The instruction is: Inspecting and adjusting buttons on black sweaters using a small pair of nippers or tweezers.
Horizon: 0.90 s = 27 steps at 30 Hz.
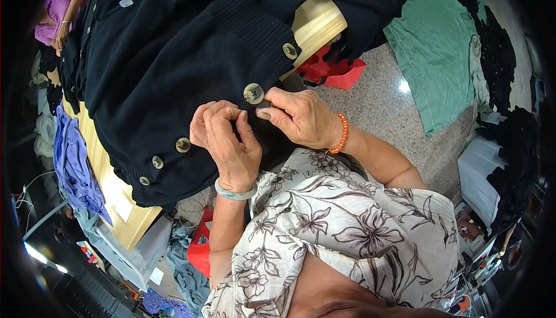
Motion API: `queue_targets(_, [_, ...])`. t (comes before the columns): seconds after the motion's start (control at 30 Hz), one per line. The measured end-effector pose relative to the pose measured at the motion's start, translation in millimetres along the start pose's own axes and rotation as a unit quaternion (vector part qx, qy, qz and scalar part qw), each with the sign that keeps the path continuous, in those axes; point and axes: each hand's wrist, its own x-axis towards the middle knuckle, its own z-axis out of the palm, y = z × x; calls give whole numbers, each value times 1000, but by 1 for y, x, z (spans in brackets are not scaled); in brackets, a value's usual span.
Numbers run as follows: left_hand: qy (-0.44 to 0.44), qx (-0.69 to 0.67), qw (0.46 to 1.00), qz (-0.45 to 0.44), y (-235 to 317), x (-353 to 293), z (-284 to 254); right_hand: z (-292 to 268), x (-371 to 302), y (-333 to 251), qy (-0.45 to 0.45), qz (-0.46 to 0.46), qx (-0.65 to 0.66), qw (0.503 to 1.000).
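Note:
A black knitted cardigan is spread in front of me, with a row of large mottled buttons along its near edge. My left hand is closed, its fingers curled in a pinch on the cardigan's edge just below one button. At that button's right side my right hand is closed too, thumb and forefinger pressed together at the cloth edge. Whether a needle or thread is between the fingertips is too small to see. Another button lies left of my left hand, and one more button is farther up.
Under the cardigan is a pale wooden table. A purple garment hangs over its left side. Green cloth lies at the right, above a speckled floor. A red bag sits below the table edge. A person in purple is far left.

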Motion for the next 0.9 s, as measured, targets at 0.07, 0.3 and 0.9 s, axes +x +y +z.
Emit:
queue_targets(0.07, [-4,11,1000,-5,3,0,0,1,0,2,3,6,-4,1000])
queue_targets(0.3, [-144,-50,984,96,12,-8,-33,-27,-17,20,4,97,150,984])
queue_targets(0.9, [-113,-131,985,20,31,35,15,-50,30,65,98,287,498,812])
